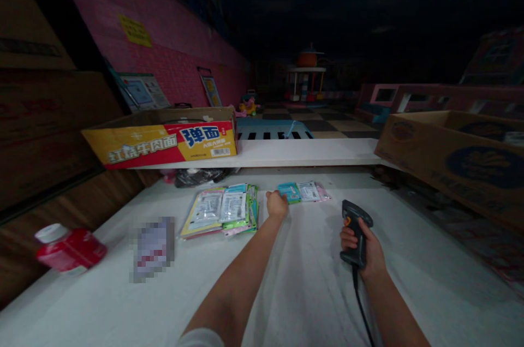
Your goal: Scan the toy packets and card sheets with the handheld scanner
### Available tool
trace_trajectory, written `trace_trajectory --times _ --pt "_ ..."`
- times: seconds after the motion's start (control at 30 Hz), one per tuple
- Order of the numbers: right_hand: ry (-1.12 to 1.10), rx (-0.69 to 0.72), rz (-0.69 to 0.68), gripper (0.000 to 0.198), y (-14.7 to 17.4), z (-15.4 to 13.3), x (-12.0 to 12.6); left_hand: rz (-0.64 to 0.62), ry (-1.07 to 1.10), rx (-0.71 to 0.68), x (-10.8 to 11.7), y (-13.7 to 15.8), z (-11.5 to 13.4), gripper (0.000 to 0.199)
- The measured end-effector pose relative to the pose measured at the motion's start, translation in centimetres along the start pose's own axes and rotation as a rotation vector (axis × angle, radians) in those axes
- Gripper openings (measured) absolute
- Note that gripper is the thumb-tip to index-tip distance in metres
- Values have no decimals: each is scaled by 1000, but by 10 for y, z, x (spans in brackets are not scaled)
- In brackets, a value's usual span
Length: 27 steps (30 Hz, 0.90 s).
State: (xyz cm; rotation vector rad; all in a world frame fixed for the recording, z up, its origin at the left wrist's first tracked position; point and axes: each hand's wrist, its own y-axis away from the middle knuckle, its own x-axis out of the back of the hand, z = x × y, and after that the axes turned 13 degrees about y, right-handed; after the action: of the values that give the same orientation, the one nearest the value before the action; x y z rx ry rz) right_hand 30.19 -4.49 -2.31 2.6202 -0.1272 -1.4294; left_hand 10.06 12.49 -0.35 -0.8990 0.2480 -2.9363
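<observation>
My left hand [277, 204] reaches forward over the white table, its fingers curled at the left edge of a flat blue packet [289, 192]. The exact grip of the fingertips is partly hidden. Right of it lies a packet with a white printed face [309, 191], a pink edge showing beyond. Left of this hand are overlapping stacks of flat plastic packets, one yellow-edged packet [204, 209] and one green-edged packet [235, 208] among them. My right hand [370, 251] is wrapped round the handle of a black barcode scanner [355, 232], held above the table with its cord hanging down.
A red bottle with a white cap [67, 249] and a blurred-out item [153, 249] are at left. Across the back runs a raised white shelf [307, 151], with a yellow-red carton [172, 139] on its left and a brown carton [450, 156] at right.
</observation>
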Motion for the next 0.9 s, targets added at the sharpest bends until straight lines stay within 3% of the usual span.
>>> trace_trajectory --times 0.13,0.27,0.4,0.5,0.67,0.77,0.9 --pt "-83 -15 25 23 4 1 -1 19 -64 0 14 17 10 32" --pt "-90 -10 28 23 8 2 -3 8 -29 -152 45 32 16 32" --pt "-61 2 17 28 11 3 -2 56 -52 -328 101 43 13 27" --pt "-59 -2 11 28 11 3 1 121 -214 -355 152 53 3 26" --pt "-76 -25 34 19 10 2 5 347 -618 -123 213 68 -22 29" --pt "-83 -29 37 18 11 2 4 414 -684 50 224 72 -33 46" --pt "-84 -32 43 20 14 3 1 361 -610 157 226 70 -38 56"
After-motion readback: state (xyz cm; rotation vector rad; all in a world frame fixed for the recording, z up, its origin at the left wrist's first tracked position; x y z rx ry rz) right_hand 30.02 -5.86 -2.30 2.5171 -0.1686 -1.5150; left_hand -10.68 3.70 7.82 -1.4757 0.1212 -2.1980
